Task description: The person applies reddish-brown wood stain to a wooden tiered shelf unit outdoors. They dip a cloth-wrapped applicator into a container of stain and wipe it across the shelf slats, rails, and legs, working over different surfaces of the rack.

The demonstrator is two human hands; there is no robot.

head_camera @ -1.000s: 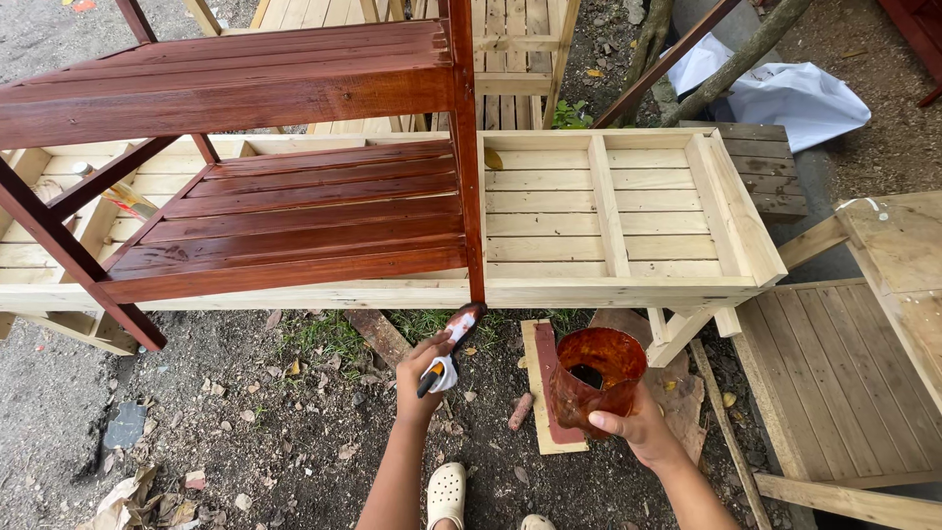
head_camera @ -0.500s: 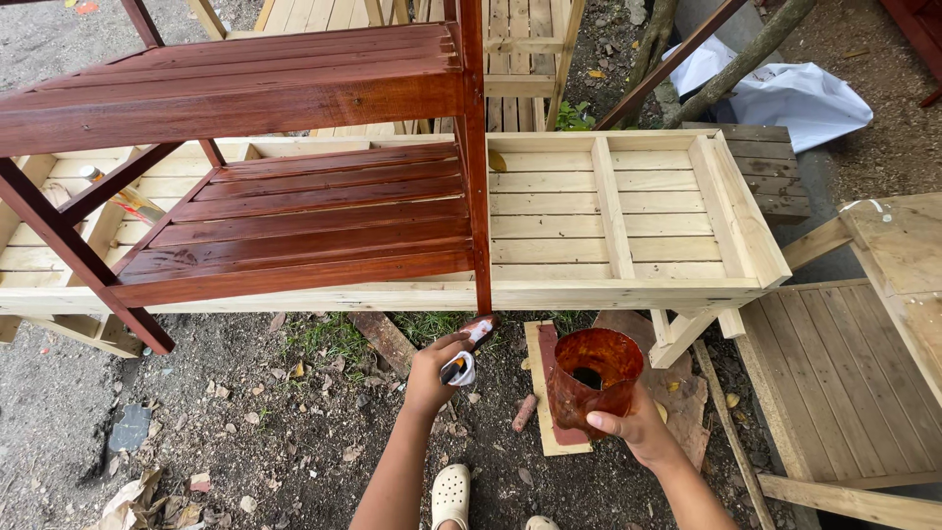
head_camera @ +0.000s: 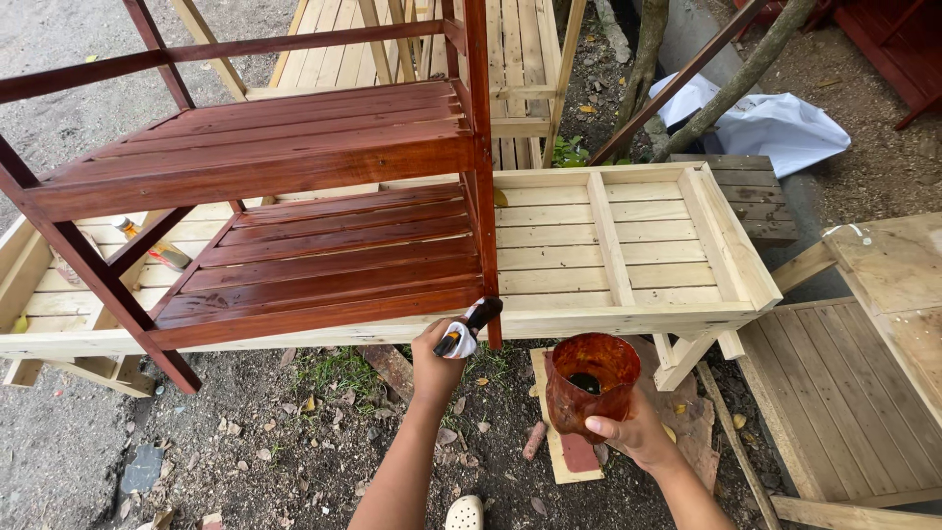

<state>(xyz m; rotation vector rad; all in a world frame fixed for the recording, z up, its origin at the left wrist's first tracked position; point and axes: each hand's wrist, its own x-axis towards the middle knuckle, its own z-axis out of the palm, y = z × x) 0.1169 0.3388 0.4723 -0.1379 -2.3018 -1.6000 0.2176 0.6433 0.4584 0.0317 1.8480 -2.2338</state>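
Left hand [head_camera: 437,358] clamped on paintbrush [head_camera: 469,327] at near-right leg [head_camera: 484,196] of red-stained rack [head_camera: 294,196], right hand [head_camera: 628,432] gripping stain cup [head_camera: 589,385] near-right; best load lightly, stroke along grain, cup level.

left hand [head_camera: 437,361] raised, right hand [head_camera: 628,434] cupped, both closed.

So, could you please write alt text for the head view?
A left hand holds a paintbrush at the leg of a red-stained wooden rack; the right hand holds a stain-coated cup. Unpainted pallets lie beneath.
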